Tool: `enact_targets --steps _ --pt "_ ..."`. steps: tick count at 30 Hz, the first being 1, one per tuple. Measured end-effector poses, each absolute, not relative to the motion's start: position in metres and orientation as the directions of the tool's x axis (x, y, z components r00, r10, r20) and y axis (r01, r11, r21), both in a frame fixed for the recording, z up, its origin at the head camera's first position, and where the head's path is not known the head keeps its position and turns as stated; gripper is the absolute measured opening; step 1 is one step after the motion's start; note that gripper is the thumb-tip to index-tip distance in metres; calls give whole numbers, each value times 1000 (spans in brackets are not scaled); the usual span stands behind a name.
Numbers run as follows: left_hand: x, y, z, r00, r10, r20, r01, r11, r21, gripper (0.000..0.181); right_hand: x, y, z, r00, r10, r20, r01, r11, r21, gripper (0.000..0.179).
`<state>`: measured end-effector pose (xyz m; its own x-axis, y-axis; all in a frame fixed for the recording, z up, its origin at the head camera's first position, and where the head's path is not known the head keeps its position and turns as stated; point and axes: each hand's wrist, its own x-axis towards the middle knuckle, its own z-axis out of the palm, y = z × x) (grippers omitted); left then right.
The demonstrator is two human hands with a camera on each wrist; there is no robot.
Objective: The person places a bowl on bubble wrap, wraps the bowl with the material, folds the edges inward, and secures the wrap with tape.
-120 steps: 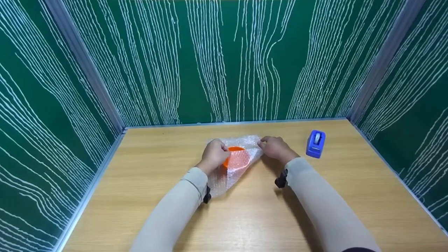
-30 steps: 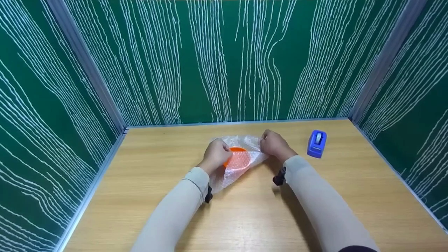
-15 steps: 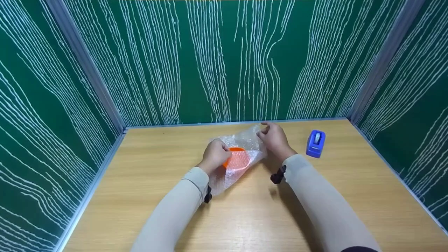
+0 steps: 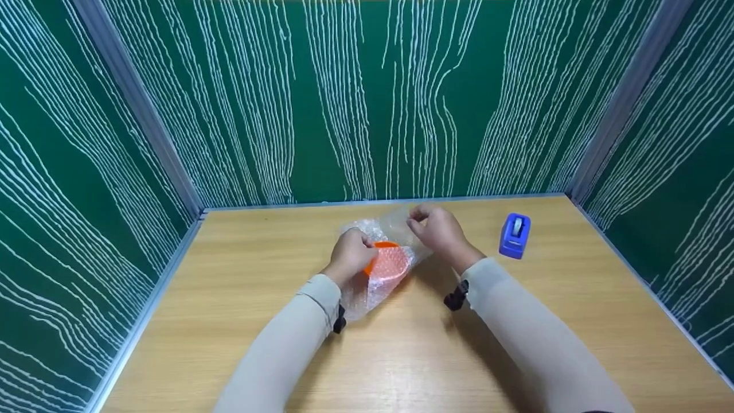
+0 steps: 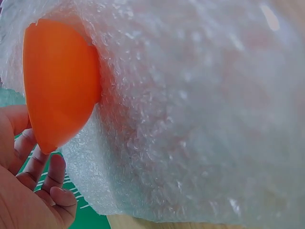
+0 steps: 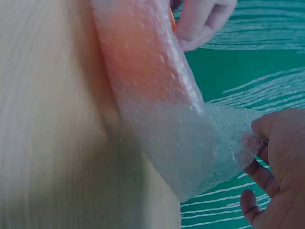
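right hand [image 4: 438, 230] has lifted its pinched corner of bubble wrap [image 4: 373, 287] leftward over orange cup [image 4: 385, 261]; left hand [image 4: 351, 252] grips cup, lying sideways beneath, mouth toward viewer; tape dispenser [image 4: 514, 236] right of cup.

Right wrist view. The right hand [image 6: 279, 167] pinches one corner of a bubble wrap sheet [image 6: 190, 143], lifted off the wooden table [image 6: 52, 119]. An orange tint shows through the wrap's upper part. Fingers [image 6: 202, 21] of the other hand touch the wrap at top. Green wall [image 6: 248, 62] behind.
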<state>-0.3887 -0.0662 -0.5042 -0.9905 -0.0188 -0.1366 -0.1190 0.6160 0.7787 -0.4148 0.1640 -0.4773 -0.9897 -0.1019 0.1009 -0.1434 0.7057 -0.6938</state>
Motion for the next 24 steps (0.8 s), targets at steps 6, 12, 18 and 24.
enact_targets --steps 6,12,18,24 --pt "-387 -66 -504 -994 -3 -112 -91 608 789 18 -393 154 -481 -930 -276 243 -365 772 -520 18" --pt "-390 -68 -508 -999 27 -47 -19 633 774 20 -378 147 -492 -730 -518 446 -661 701 -266 17" --pt "-403 -72 -523 -997 62 -36 8 597 802 23 -372 147 -498 -716 -530 455 -679 679 -278 15" --pt "-402 -69 -521 -993 34 -112 -72 572 817 12 -378 153 -490 -944 -276 179 -326 711 -623 46"
